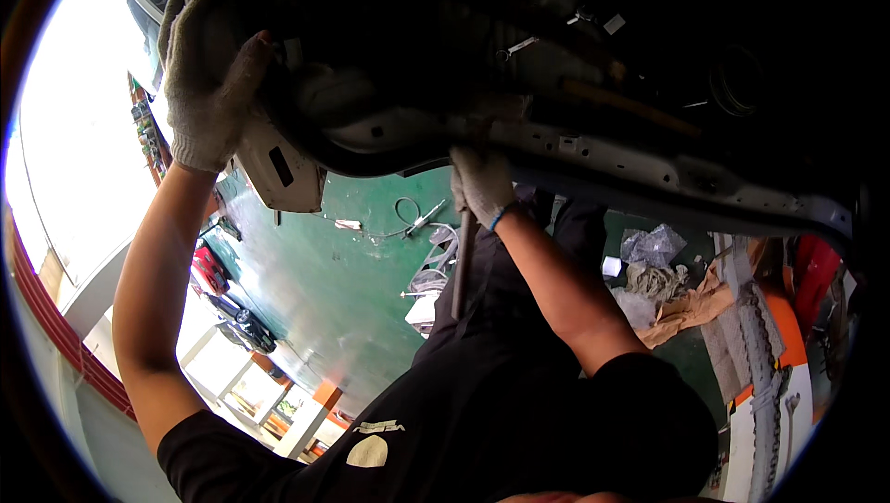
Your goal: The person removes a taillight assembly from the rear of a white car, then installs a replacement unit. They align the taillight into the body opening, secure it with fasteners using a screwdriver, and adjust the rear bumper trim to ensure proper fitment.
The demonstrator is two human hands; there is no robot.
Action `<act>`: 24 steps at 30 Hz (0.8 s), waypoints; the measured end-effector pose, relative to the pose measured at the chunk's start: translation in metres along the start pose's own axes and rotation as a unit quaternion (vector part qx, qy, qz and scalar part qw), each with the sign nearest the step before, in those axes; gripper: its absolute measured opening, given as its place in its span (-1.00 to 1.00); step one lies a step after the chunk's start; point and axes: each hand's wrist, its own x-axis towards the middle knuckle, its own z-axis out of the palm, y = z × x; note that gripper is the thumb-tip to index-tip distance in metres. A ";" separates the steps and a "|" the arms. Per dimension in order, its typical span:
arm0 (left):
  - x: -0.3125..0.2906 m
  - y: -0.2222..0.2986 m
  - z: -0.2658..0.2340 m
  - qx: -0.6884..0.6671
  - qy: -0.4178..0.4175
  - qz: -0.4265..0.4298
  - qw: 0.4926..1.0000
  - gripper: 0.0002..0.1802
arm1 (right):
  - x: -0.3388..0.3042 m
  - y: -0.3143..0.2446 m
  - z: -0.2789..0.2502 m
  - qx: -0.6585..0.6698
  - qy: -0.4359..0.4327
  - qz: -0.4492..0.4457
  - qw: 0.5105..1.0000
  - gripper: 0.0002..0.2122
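My left hand (206, 100), in a knitted white work glove, lies against the pale pillar of a car body's door opening at the upper left. Its fingers point up, with the thumb spread apart from them. By the dark-edged sill (593, 146) is my right hand (484, 190), gloved too, with a blue band at the wrist. It is closed around a grey metal bar (463, 267) that hangs down from the fist. The bar's upper end is hidden by the hand and the sill.
Inside the dark car interior lies a small wrench (521, 46). A cable (408, 216) coils on the green floor (343, 267). Crumpled clear plastic (654, 245) and brown paper (691, 308) lie at the right, near another wrench (791, 415) on an orange and white surface.
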 end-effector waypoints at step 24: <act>-0.001 0.002 0.002 -0.056 0.011 -0.012 0.998 -0.28 | 0.017 -0.022 -0.043 -0.070 0.024 0.076 0.994 -0.66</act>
